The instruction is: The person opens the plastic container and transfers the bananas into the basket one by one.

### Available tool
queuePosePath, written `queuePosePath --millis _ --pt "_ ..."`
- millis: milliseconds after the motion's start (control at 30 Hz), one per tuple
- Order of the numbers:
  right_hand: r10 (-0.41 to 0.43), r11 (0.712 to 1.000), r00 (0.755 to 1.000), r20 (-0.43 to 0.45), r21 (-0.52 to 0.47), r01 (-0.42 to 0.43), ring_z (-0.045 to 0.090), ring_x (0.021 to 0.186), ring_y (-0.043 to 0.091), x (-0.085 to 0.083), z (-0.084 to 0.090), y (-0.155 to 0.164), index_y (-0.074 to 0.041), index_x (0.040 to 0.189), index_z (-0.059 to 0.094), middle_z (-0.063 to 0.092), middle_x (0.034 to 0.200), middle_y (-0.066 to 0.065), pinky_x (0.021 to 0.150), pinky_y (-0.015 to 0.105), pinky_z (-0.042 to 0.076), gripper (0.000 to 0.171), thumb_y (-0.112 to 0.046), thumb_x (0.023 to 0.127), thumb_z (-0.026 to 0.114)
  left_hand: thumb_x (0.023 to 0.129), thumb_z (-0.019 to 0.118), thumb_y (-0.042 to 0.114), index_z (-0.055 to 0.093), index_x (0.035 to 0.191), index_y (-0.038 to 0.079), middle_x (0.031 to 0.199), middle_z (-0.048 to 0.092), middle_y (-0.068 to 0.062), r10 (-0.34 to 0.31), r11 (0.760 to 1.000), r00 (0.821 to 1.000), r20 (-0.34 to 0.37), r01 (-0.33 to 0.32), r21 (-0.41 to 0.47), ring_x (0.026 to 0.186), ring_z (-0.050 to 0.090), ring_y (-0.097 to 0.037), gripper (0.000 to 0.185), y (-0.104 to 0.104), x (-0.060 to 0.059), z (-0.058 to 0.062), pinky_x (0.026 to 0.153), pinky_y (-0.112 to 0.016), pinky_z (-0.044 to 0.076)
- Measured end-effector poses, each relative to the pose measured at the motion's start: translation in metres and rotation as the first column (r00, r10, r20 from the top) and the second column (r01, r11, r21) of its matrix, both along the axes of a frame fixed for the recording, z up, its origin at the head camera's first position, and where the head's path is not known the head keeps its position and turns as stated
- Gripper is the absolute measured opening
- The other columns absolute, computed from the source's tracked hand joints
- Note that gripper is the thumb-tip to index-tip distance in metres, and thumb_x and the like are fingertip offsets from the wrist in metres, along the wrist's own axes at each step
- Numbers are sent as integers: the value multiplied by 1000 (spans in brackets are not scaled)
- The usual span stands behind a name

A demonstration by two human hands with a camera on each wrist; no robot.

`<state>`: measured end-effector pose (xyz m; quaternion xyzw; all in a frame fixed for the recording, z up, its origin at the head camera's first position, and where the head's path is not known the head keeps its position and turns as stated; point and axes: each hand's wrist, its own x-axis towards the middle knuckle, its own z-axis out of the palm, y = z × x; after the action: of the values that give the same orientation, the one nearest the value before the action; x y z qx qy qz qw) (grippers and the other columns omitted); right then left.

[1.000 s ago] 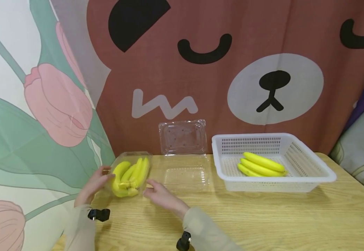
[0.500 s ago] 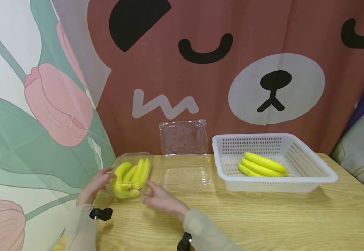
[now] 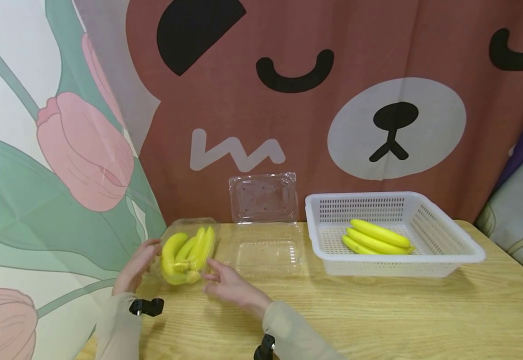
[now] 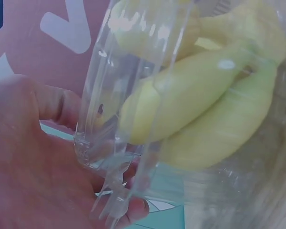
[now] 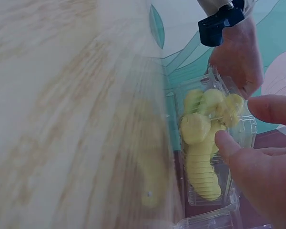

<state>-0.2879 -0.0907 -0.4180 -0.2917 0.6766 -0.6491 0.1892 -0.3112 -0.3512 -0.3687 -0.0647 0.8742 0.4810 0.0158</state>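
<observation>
A clear plastic box (image 3: 184, 223) holding a yellow banana bunch (image 3: 186, 255) sits at the table's far left. My left hand (image 3: 137, 262) is at the box's left side; in the left wrist view this hand (image 4: 33, 167) grips the box rim (image 4: 109, 143), with the bananas (image 4: 200, 105) just behind the plastic. My right hand (image 3: 225, 285) hovers at the box's front right corner with fingers spread. In the right wrist view its thumb (image 5: 229, 143) is close to the bananas (image 5: 200, 138) inside the box (image 5: 243, 129), and the left hand (image 5: 236, 52) shows beyond.
An empty clear clamshell (image 3: 266, 250) lies open beside the box, its lid (image 3: 263, 197) leaning on the curtain. A white slotted basket (image 3: 464, 245) at the right holds more bananas (image 3: 376, 235). The wooden table (image 3: 378, 310) ends just left of my left hand.
My right hand has drawn back a little toward me from the box's front. The left hand has shifted slightly along the left side. The box has barely moved.
</observation>
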Motion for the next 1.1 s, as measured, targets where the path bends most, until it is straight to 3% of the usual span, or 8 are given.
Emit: queuePosePath --millis 233,400,567,667,767,900,1000,1100 --pt "-82 996 994 -71 -29 80 48 130 26 -1 7 2 -2 153 29 41 150 15 98 37 47 69 -3 92 60 96 36 15 23 150 -8 141 32 -27 13 1000 1000 -29 -13 10 108 37 -39 60 5 1 10 72 -39 36" --pt "-139 988 982 -129 -91 128 45 132 31 -4 14 5 0 148 36 42 148 17 91 32 48 59 3 92 52 97 37 18 23 151 -5 143 33 -26 14 1000 999 -46 -12 27 115 36 -38 60 12 4 21 79 -43 37" --pt "-207 970 969 -137 -154 185 45 131 32 -6 26 10 2 143 43 48 142 16 102 40 44 52 6 91 51 95 36 14 23 152 -5 139 36 -26 -1 1000 996 -88 4 28 92 43 -32 62 20 6 34 70 -39 39" --pt "-240 961 961 -134 -171 216 48 128 33 -5 33 13 2 142 44 49 139 16 101 42 45 50 4 92 53 95 36 15 23 152 -4 145 33 -27 -16 999 994 -107 19 31 102 45 -35 61 24 8 40 77 -41 40" --pt "-263 956 956 -132 -166 240 50 124 32 -4 39 18 2 144 42 50 139 17 96 40 48 53 0 94 57 98 36 18 27 151 -3 151 30 -24 -35 998 991 -126 41 42 123 34 -34 58 29 11 44 88 -43 36" --pt "-286 952 948 -138 -155 265 53 118 32 -2 47 26 2 147 39 53 133 20 86 33 52 55 -5 96 59 99 36 16 32 149 -1 143 36 -20 -45 995 987 -155 57 76 96 45 -27 54 35 14 48 75 -36 40" --pt "-305 947 940 -155 -149 283 56 114 32 -2 51 33 3 146 39 57 125 22 81 32 51 55 -7 96 58 98 36 12 30 151 -1 129 41 -17 -57 992 984 -166 74 103 75 40 -18 55 39 16 51 65 -30 40" --pt "-318 945 934 -164 -135 298 58 110 29 -2 54 41 2 146 40 59 121 21 81 31 52 55 -8 96 59 99 35 12 28 151 -1 121 43 -15 -83 988 979 -184 105 115 71 40 -15 55 44 17 53 64 -30 40"
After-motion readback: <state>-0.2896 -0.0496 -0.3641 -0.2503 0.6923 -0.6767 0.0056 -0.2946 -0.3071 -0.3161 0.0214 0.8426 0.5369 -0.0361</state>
